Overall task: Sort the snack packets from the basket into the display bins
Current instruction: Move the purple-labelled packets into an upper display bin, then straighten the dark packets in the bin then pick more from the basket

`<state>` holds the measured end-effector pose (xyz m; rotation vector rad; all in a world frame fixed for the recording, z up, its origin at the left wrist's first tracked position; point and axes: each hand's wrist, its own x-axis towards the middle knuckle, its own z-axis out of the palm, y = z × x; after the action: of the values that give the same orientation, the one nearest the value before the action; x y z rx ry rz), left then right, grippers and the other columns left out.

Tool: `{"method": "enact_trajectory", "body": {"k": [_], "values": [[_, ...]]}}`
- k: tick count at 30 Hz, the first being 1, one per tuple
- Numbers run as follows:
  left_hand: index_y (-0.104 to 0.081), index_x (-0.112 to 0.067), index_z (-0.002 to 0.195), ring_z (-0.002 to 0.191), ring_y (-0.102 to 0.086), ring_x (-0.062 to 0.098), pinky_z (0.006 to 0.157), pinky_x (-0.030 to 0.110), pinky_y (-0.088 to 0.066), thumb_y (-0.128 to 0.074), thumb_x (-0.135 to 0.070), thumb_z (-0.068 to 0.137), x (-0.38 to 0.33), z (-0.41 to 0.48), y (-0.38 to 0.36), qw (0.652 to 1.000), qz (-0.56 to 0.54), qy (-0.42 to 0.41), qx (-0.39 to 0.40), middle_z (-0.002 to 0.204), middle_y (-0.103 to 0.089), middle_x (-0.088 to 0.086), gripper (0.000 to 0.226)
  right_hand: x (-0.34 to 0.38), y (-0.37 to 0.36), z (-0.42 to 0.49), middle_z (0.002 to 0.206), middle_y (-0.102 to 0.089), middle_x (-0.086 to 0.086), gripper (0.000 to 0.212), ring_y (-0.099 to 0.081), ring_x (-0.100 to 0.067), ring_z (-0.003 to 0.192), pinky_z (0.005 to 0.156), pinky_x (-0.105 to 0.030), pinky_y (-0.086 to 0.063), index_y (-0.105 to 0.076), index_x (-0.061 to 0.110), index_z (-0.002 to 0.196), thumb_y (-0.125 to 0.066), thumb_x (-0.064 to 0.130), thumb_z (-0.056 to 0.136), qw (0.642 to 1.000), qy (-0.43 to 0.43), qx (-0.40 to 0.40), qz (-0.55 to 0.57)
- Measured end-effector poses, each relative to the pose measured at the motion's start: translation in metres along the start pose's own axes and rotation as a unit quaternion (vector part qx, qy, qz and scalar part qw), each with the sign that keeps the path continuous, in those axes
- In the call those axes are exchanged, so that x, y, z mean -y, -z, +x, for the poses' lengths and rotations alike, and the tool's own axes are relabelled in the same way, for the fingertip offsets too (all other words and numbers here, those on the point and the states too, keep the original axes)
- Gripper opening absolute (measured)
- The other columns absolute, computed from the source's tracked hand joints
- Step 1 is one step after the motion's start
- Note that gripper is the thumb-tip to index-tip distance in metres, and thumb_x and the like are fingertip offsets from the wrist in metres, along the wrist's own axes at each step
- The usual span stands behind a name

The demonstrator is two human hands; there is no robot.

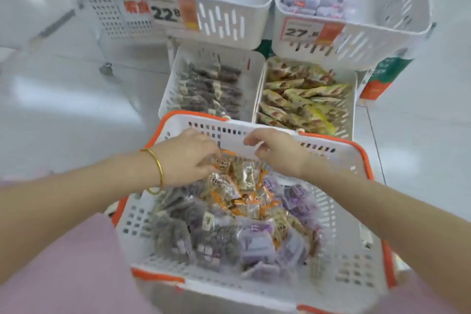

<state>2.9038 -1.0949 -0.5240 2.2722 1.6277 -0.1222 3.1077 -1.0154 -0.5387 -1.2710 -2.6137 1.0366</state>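
Note:
A white basket with an orange rim sits in front of me, filled with mixed snack packets: orange ones in the middle, dark ones at left, purple ones at right. My left hand reaches into the far side of the basket and pinches an orange packet. Beside it, my right hand hovers over the far wall with fingers curled; blur hides whether it holds anything. Beyond the basket stand white display bins.
The lower left bin holds dark packets, the lower right bin green-yellow ones. Above them, one upper bin tagged 22.8 looks empty, and the other upper bin tagged 27.5 holds pale purple packets. White floor lies all around.

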Motion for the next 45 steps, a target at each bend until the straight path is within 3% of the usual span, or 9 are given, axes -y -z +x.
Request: {"method": "enact_trajectory", "body": {"k": [4,7,11,15,18,22,30,37,45], "values": [[-0.058,-0.024,0.114,0.117,-0.043,0.018,0.105,0.034,-0.029,-0.044,-0.035,0.092,0.013,-0.027,-0.025,0.997,0.065,0.014,0.047,0.122,-0.055,-0.006,0.028,-0.016,-0.08,-0.006,0.115,-0.061,-0.008,0.022,-0.056,-0.022,0.106,0.093,-0.031,-0.044,-0.062,0.01,0.112,-0.055,0.008,0.091,0.994,-0.036,0.104,0.01],[-0.054,-0.024,0.117,0.117,-0.042,0.02,0.103,0.038,-0.033,-0.044,-0.033,0.094,0.021,-0.036,-0.036,0.995,0.074,0.035,0.058,0.124,-0.053,-0.004,0.027,-0.006,-0.106,-0.008,0.098,-0.06,0.001,0.014,-0.054,-0.015,0.092,0.08,-0.028,-0.043,-0.06,0.016,0.098,-0.055,0.028,0.094,0.985,-0.042,0.165,0.039],[-0.053,-0.023,0.121,0.119,-0.041,0.02,0.103,0.039,-0.034,-0.043,-0.032,0.094,0.019,-0.037,-0.041,0.994,0.079,0.034,0.066,0.126,-0.052,-0.003,0.03,-0.008,-0.113,-0.004,0.08,-0.056,0.0,0.038,-0.052,-0.016,0.075,0.067,-0.03,-0.041,-0.057,0.012,0.082,-0.048,0.047,0.094,0.974,-0.063,0.218,-0.03],[-0.053,-0.022,0.124,0.122,-0.037,0.019,0.106,0.03,-0.028,-0.041,-0.031,0.096,0.006,-0.028,-0.041,0.996,0.075,0.012,0.057,0.127,-0.051,-0.004,0.031,-0.021,-0.122,-0.011,0.103,-0.062,0.0,0.046,-0.057,-0.018,0.092,0.082,-0.032,-0.049,-0.062,0.013,0.108,-0.06,0.052,0.085,0.959,-0.07,0.271,-0.052],[-0.053,-0.023,0.124,0.124,-0.034,0.018,0.107,0.031,-0.029,-0.04,-0.03,0.097,0.001,-0.022,-0.042,0.996,0.073,0.002,0.06,0.131,-0.049,-0.004,0.031,-0.019,-0.139,-0.017,0.111,-0.058,-0.004,0.049,-0.054,-0.021,0.099,0.084,-0.032,-0.046,-0.056,0.01,0.12,-0.065,0.042,0.085,0.963,-0.059,0.254,-0.063],[-0.052,-0.023,0.126,0.124,-0.034,0.017,0.106,0.03,-0.029,-0.043,-0.031,0.096,0.002,-0.02,-0.042,0.994,0.07,0.014,0.079,0.131,-0.049,-0.004,0.032,-0.02,-0.132,-0.016,0.077,-0.054,0.0,0.03,-0.052,-0.014,0.066,0.063,-0.024,-0.046,-0.061,0.002,0.105,-0.07,0.023,0.084,0.969,-0.093,0.22,0.063],[-0.045,-0.016,0.134,0.123,-0.042,0.021,0.103,0.035,-0.038,-0.055,-0.034,0.091,0.005,-0.017,-0.045,0.983,-0.109,0.144,0.026,0.135,-0.047,0.004,0.048,-0.035,-0.052,-0.005,0.084,-0.066,-0.006,0.011,-0.066,-0.017,0.072,0.062,-0.027,-0.058,-0.061,0.008,0.093,-0.064,0.004,0.083,0.882,-0.143,0.163,0.418],[-0.054,-0.004,0.117,0.085,-0.068,0.009,0.082,0.025,-0.055,-0.059,-0.015,0.091,-0.002,-0.018,-0.03,0.864,-0.463,0.2,0.005,0.111,-0.063,0.011,0.029,-0.026,-0.035,-0.003,0.077,-0.063,-0.005,0.018,-0.065,-0.013,0.062,0.059,-0.032,-0.06,-0.058,0.007,0.088,-0.062,0.006,0.071,0.814,-0.104,0.132,0.556],[-0.057,-0.018,0.096,0.077,-0.068,0.008,0.077,0.025,-0.056,-0.061,-0.011,0.089,0.006,-0.023,-0.03,0.856,-0.469,0.216,-0.032,0.093,-0.064,-0.002,0.011,-0.01,-0.046,0.006,0.09,-0.068,-0.005,0.022,-0.065,-0.009,0.069,0.061,-0.027,-0.056,-0.061,0.008,0.1,-0.069,0.011,0.08,0.888,-0.119,0.068,0.439]]}}
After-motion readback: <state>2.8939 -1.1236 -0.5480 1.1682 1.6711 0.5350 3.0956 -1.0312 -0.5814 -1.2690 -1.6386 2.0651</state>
